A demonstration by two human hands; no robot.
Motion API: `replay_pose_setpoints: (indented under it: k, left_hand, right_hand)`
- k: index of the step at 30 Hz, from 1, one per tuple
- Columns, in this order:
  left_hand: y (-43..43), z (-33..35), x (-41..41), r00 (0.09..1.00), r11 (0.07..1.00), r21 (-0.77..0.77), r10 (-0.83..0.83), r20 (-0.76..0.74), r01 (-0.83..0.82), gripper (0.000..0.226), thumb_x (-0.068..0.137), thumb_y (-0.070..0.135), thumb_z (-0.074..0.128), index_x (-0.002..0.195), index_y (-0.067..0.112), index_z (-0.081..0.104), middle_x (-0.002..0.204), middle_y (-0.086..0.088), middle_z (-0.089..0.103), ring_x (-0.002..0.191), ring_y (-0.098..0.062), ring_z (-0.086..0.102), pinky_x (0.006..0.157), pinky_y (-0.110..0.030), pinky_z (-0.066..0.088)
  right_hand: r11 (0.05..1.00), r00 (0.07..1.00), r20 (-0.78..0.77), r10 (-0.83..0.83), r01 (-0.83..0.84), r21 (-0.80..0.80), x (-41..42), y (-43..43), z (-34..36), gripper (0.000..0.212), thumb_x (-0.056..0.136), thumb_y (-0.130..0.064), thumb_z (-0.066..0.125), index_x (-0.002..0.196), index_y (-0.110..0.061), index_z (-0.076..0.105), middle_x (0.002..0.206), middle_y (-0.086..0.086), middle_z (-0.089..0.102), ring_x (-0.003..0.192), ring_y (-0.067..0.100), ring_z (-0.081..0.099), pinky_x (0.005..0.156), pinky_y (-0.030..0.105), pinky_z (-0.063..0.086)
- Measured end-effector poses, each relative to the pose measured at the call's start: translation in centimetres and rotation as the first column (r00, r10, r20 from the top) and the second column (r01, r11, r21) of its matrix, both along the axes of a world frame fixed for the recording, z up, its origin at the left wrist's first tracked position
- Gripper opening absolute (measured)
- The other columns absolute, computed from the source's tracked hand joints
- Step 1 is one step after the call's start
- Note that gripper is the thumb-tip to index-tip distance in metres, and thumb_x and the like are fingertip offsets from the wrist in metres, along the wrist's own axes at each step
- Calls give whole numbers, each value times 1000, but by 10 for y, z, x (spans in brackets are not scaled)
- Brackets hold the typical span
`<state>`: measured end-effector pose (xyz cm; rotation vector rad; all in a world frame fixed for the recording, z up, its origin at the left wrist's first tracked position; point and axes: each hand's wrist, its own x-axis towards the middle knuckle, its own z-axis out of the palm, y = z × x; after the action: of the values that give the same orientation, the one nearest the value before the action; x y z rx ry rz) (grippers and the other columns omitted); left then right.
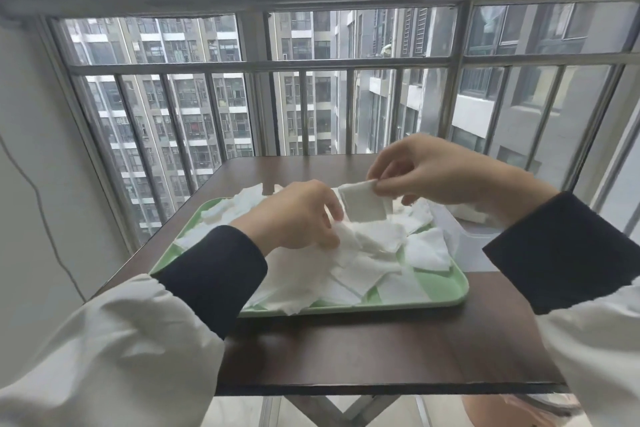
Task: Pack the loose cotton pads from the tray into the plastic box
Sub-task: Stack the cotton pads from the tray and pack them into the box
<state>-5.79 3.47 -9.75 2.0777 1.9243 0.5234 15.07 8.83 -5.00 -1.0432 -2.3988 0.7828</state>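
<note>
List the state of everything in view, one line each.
tray, flat on the table.
loose cotton pads, heaped on the tray.
right hand, pinching a pad stack above the tray.
left hand, fingers curled into the loose cotton pads.
plastic box, right of the tray, partly hidden by the right sleeve.

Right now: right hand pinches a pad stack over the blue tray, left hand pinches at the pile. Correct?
No, the tray is green, not blue, per the head view. Otherwise right: the right hand pinches a pad stack over it, the left hand pinches at the pile.
</note>
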Motion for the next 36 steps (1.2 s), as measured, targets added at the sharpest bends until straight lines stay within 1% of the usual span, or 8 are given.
replay_pose_setpoints:
  k: [3,7,11,18,23,26,31,36]
  left_hand:
    - [3,3,-1,999,999,5,-43,-8,43,24,78,19,81,79,36,64,66,14,59,61,-5,55,58,-23,43]
    - [8,14,-8,997,997,5,-72,24,71,21,82,18,78,77,34,64,83,5,70,69,-12,60,64,-26,49]
    - [13,31,-27,958,997,-8,-78,277,83,12,85,14,78,87,23,70,82,2,77,70,-9,68,59,-21,50]
    - [12,31,-41,609,984,160,-178,773,85,18,74,27,87,91,24,81,96,-6,78,83,-17,74,65,-22,56]
    - [10,24,-36,611,975,203,-215,762,91,11,81,28,84,89,25,79,93,-9,77,79,-19,71,59,-19,54]
    - [10,19,-31,598,974,223,-201,776,39,6,85,18,80,88,19,76,89,-10,76,75,-18,67,57,-19,51]
    - [10,13,-24,475,978,209,-191,859,15,17,81,4,80,90,14,70,83,-7,73,68,-20,66,55,-20,52]
    - [8,9,-20,471,975,220,-198,860,9,22,81,6,80,96,12,67,85,-6,75,68,-20,70,54,-22,53]
  right_hand:
    - [998,981,-184,-64,58,-39,-9,10,-1,4,92,-16,68,95,-16,70,93,3,71,80,10,69,63,17,56]
    - [975,873,-455,-176,91,-203,-21,21,-6,11,94,-11,63,102,-3,65,103,13,68,91,24,71,72,31,62]
    - [959,773,-575,-269,159,-234,-27,28,-15,7,93,-12,64,98,-7,65,98,13,65,85,26,69,59,29,58]
    - [950,679,-667,-307,172,-261,-35,27,-38,10,93,-11,69,102,-12,64,101,13,69,87,28,72,62,35,62]
    - [942,648,-713,-269,24,-334,-43,19,-48,18,90,-4,70,106,-9,63,99,12,70,70,17,72,58,29,58]
    - [922,622,-737,-263,-64,-382,-46,15,-51,26,86,7,69,108,-5,62,96,13,70,72,21,73,61,31,58]
    - [884,579,-769,-271,-166,-437,-46,10,-50,30,83,15,63,110,1,63,101,18,72,84,29,75,67,29,59]
    - [848,583,-769,-261,-243,-472,-45,7,-50,24,87,16,59,108,4,62,96,20,73,86,31,75,70,30,60]
